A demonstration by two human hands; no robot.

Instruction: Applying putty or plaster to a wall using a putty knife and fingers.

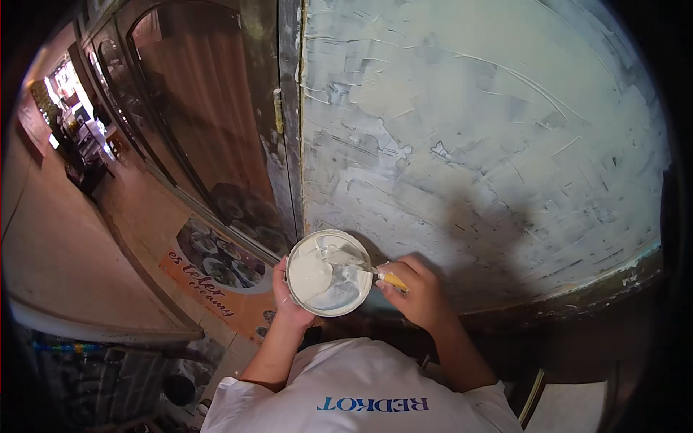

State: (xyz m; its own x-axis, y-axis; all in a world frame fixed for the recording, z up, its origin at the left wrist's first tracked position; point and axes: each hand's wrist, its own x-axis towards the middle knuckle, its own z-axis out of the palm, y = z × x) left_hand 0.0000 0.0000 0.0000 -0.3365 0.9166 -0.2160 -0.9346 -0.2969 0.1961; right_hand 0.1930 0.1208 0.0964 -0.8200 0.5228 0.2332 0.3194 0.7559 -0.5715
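A round tub point(348, 312) of thick off-white paste is held up close to my chest. My left hand point(290, 302) wraps round its left side, tilting it so that the inside shows. In my right hand point(417, 289) is a putty knife point(393, 280) with a yellow handle, gripped near the blade end. The blade lies inside the tub, smeared with the creamy paste point(312, 273). Paste is heaped on the tub's left side, while streaks coat the right. Just beyond stands a wall point(462, 123) covered in rough, uneven strokes of pale coating.
Left of the wall, a dark wooden frame point(290, 108) borders a glazed panel with a reddish-brown curtain point(206, 101). An orange printed banner point(209, 285) lies low on the left. Further left, a pale curved surface point(86, 245) flanks a passage. Dark clutter point(108, 382) sits at lower left.
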